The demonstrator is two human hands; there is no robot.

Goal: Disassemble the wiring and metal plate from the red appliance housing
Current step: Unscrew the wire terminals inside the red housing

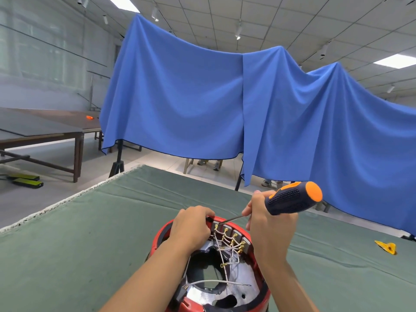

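Housing: red appliance housing (162, 235) lying open on the green-covered desk (90, 233), near its front edge.
Left grip (191, 228): clenching around the housing's far rim.
Right grip (267, 224): grasping a screwdriver (292, 199), tip touching a brass terminal beside the white wiring (227, 244).
Metal plate (245, 280): sitting inside the housing, under the wires.
Aside: yellow object (387, 247) lying well apart on the right.

1. My left hand (191, 226) covers the far-left rim of the red housing (161, 235).
2. The housing's near side is cut off by the bottom edge.
3. The screwdriver (290, 200) tip's seat among the terminals (231, 237) is too small to tell.
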